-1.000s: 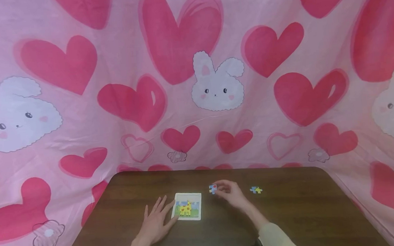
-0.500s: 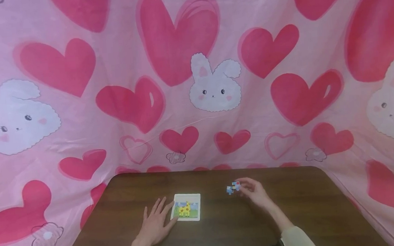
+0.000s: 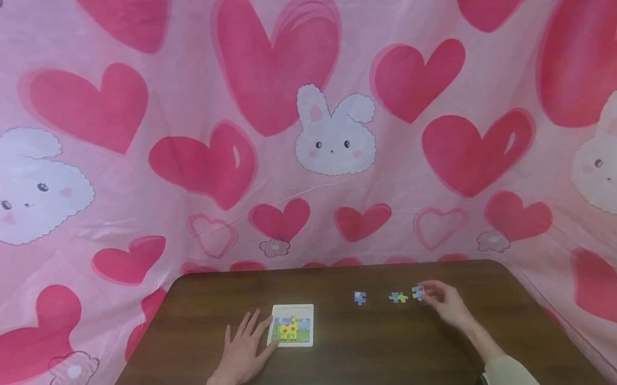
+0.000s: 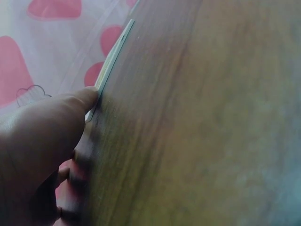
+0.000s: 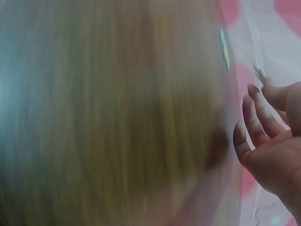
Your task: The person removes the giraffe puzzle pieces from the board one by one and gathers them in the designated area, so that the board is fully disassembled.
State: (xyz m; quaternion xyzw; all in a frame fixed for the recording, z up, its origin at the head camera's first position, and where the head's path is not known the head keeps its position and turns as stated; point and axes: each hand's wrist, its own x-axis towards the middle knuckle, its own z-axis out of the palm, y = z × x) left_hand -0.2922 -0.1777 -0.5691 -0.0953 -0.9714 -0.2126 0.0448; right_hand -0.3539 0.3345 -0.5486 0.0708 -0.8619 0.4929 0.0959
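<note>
My left hand (image 3: pixel 243 348) lies flat with fingers spread, its thumb and index finger touching the left edge of a white-framed giraffe puzzle board (image 3: pixel 310 332). In the left wrist view, the thumb presses on the edge of the board (image 4: pixel 113 56), seen nearly side-on. Farther right, my right hand (image 3: pixel 448 305) pinches a blue jigsaw piece (image 3: pixel 418 293) with a red spot between thumb and index finger, above the table. The right wrist view shows that piece edge-on (image 5: pixel 259 74), the other fingers loosely extended.
On the table (image 3: pixel 354 358) lie a blue and white jigsaw piece (image 3: pixel 359 298) and a blue and yellow one (image 3: pixel 399 297), both left of the right hand. A pink cloth (image 3: pixel 285 176) with hearts and rabbits hangs behind and beside the table.
My right hand has moved right, carrying the pinched jigsaw piece over the two lying pieces, from near the board to the right of them. My left hand and the board have stayed put.
</note>
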